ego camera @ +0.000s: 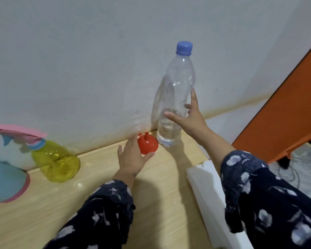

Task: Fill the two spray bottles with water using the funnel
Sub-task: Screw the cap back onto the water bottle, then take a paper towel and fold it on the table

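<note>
A red funnel lies upside down on the wooden table, spout up, near the wall. My left hand is spread around its left side, fingers apart, thumb touching its rim. A tall clear water bottle with a blue cap stands just right of the funnel, water in its lower part. My right hand is open against the bottle's right side, not closed on it. A yellow spray bottle with a pink and blue trigger head stands at the left.
A blue round object with a pink rim sits at the far left edge. A white ledge borders the table's right side. An orange piece of furniture stands at the right, with cables on the floor. The white wall is directly behind.
</note>
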